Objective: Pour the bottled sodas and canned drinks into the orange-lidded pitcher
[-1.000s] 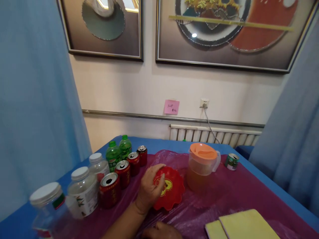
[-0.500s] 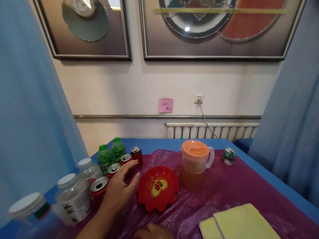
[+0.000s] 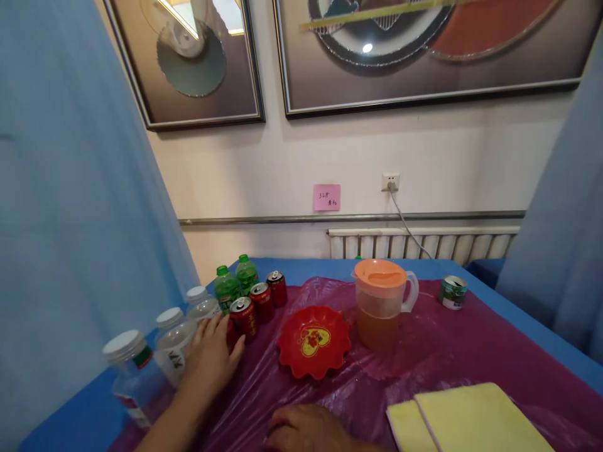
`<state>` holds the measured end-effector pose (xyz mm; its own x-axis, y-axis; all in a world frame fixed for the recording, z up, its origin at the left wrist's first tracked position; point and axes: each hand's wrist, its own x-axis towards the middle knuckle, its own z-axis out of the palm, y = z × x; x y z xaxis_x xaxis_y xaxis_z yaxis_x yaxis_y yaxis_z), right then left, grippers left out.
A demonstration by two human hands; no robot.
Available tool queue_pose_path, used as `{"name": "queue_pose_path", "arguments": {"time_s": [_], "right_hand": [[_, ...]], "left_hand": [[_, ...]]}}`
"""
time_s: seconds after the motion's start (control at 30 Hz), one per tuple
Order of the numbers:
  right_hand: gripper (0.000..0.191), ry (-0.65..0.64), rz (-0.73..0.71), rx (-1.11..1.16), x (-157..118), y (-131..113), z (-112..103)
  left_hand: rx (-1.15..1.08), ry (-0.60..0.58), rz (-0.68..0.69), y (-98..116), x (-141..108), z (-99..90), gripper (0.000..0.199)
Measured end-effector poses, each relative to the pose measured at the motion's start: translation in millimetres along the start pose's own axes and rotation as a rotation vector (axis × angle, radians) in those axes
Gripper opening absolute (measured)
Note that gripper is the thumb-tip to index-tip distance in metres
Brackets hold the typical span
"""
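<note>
My left hand (image 3: 211, 358) reaches over the nearest red drink can (image 3: 230, 334), hiding most of it. Its fingers and thumb are apart; whether they press on the can is not visible. Beyond it, several red cans (image 3: 244, 319) stand upright in a row. At the bottom edge my right hand (image 3: 308, 427) rests on the purple plastic sheet (image 3: 254, 389), fingers curled in and nothing seen in them. A red scalloped plate (image 3: 292, 351) with a yellow heart pattern lies ahead of the right hand. To its right stands a clear pitcher (image 3: 377, 320) with an orange lid and amber liquid.
Left of the cans stand white-lidded clear jars (image 3: 176, 351) and two green bottles (image 3: 227, 289). A green can (image 3: 453, 293) is at the far right, a folded yellow cloth (image 3: 471, 417) at the near right. Blue curtains (image 3: 70, 188) flank the table.
My left hand has drawn back along the can row to the nearest can, uncovering the farther ones. More of my right hand shows. The view has shifted left and tilted slightly.
</note>
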<state>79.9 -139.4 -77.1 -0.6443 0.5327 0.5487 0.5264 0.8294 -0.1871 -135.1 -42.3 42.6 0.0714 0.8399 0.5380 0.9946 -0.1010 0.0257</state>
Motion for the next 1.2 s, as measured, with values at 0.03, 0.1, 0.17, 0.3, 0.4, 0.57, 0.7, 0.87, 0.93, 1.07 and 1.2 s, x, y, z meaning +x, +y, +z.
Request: {"name": "queue_pose_path", "arguments": {"time_s": [0.03,0.1,0.17,0.3,0.4,0.57,0.7,0.87,0.93,1.07,1.2], "right_hand": [[0.025,-0.008,-0.006,0.019,-0.1,0.8,-1.1],[0.025,-0.023,-0.006,0.056,-0.9,2.7,-3.3],[0.024,-0.028,0.006,0.078,-2.4,4.3,-4.6],[0.022,-0.007,0.021,0.088,-4.9,6.0,-3.3],[0.02,0.04,0.021,0.097,-4.4,6.7,-2.9],[0.022,0.214,0.083,0.134,-3.7,3.2,-16.4],[0.067,0.393,0.287,0.162,-5.1,-9.3,-32.8],[0.102,0.56,0.567,0.238,6.0,-17.4,-52.8],[0.087,0.589,0.606,0.327,13.6,-12.6,-66.0],[0.075,0.598,0.69,0.52,27.0,6.3,-104.8],[0.077,0.535,0.748,0.648,37.1,27.7,-149.0]], "left_hand": [[-0.004,-0.001,0.012,-0.6,0.9,0.1,0.055],[-0.012,0.004,0.051,-0.5,1.6,-1.8,0.049],[-0.004,0.019,0.081,1.5,0.3,-5.4,0.046],[0.021,0.02,0.099,7.5,-3.7,-11.0,0.042],[-0.048,0.025,0.129,8.9,-4.5,-12.7,0.039],[-0.206,0.096,0.137,17.9,-11.4,-24.8,0.041],[-0.336,0.126,0.195,46.6,-29.3,-47.2,0.046],[-0.534,0.063,0.332,97.4,-46.7,-72.6,0.053],[-0.625,0.026,0.354,112.5,-43.6,-76.4,0.054],[-0.939,-0.144,0.262,123.1,-15.1,-70.0,0.074],[-1.33,-0.446,0.273,120.2,22.6,-56.3,0.083]]}}
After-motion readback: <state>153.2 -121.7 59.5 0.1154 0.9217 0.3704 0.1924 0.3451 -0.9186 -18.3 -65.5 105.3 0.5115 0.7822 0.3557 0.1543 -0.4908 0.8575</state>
